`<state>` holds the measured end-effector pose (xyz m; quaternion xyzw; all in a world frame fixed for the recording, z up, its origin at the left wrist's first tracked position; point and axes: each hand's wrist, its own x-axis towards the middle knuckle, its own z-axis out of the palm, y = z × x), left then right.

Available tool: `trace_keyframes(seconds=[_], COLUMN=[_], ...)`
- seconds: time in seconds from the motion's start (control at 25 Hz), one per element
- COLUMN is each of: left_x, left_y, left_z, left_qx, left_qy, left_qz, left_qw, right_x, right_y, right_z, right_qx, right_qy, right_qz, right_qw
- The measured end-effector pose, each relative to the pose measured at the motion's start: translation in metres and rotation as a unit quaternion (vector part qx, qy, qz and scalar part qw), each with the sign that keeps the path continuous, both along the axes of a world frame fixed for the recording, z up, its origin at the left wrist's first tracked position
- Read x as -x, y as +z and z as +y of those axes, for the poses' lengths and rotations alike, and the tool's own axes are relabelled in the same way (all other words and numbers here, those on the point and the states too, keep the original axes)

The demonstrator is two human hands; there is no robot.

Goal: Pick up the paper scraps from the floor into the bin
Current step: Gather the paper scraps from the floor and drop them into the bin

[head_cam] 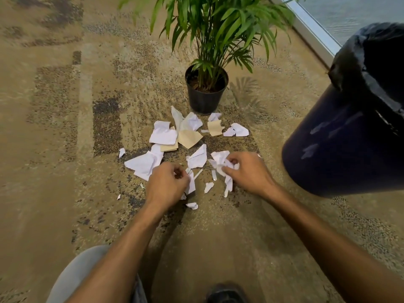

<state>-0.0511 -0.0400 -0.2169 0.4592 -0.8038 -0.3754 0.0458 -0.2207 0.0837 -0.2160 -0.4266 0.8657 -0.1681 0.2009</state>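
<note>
Both hands low over mottled tan carpet point(65, 149): left hand point(167, 185) grip pinching scraps point(190, 184), right hand point(249, 172) grip around crumpled paper point(222, 162).

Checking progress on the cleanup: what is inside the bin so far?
The bin stands at right, lined with a black bag. Only its dark rim and upper inside show; the bottom is hidden, so any scraps inside cannot be seen.

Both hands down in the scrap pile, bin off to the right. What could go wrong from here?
1. The right hand grips a loose white wad with strips dangling below; bits may drop on the way to the bin.
2. Tiny scraps at the pile's left edge are easily missed on the speckled carpet.
3. Far scraps lie against the plant pot; reaching could bump it.
</note>
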Motion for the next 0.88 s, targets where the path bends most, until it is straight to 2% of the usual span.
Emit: trace_keyframes(seconds=[0.08, 0.24, 0.4, 0.52, 0.64, 0.72, 0.88], left_x=[0.002, 0.002, 0.004, 0.004, 0.003, 0.005, 0.006], left_y=[-0.011, -0.019, -0.012, -0.007, -0.009, -0.011, -0.009], left_z=[0.000, 0.004, 0.009, 0.011, 0.012, 0.013, 0.012], left_qx=[0.046, 0.086, 0.117, 0.122, 0.099, 0.108, 0.120], left_qy=[-0.015, -0.025, -0.024, -0.041, -0.052, -0.070, -0.111], left_qz=[-0.041, -0.137, -0.213, -0.264, -0.216, -0.169, -0.132], left_qw=[0.998, 0.987, 0.970, 0.956, 0.970, 0.977, 0.978], right_x=[0.012, 0.017, 0.015, 0.005, -0.006, -0.006, -0.003], right_y=[0.000, 0.001, 0.006, 0.007, 0.001, -0.001, -0.010], right_z=[-0.016, -0.036, -0.040, -0.048, -0.052, -0.049, -0.036], right_qx=[-0.012, -0.089, -0.137, -0.188, -0.185, -0.130, -0.059], right_qy=[-0.007, 0.029, 0.008, 0.043, 0.102, 0.114, 0.125], right_qz=[0.023, 0.152, 0.168, 0.213, 0.216, 0.199, 0.196], right_qw=[1.000, 0.984, 0.976, 0.958, 0.953, 0.965, 0.971])
